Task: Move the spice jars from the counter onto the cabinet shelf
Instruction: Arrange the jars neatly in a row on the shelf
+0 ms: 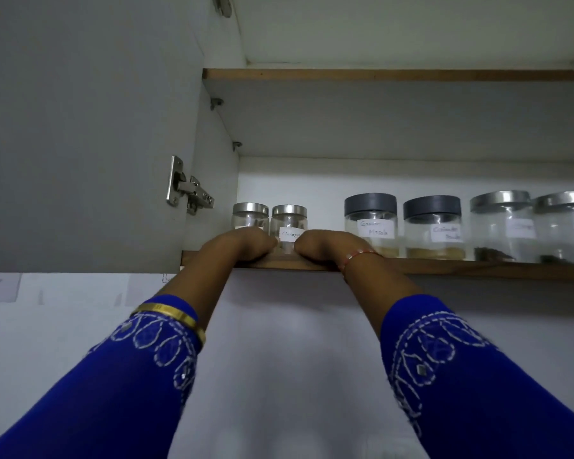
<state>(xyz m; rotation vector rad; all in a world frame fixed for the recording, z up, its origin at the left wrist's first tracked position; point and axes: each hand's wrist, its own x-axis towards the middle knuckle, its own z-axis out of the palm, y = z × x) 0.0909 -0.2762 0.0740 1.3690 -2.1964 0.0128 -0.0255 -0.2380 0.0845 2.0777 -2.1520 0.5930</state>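
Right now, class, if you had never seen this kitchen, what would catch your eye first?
Two hands, left hand and right hand, reach up onto the cabinet shelf on either side of a small labelled jar. To their right stands a row of bigger jars, with the two dark-lidded jars nearest. Bright blue embroidered sleeves fill the foreground.

Clear glossy jars (289,228), shiny metal lids (289,209); two with matt grey plastic lids (370,204). White paper labels (376,228). Shelf (478,270) wood edge, matt. Hinge (188,190) polished metal. Sleeves (140,376) blue cloth, white stitching. Bangle (176,318) glossy gold metal.
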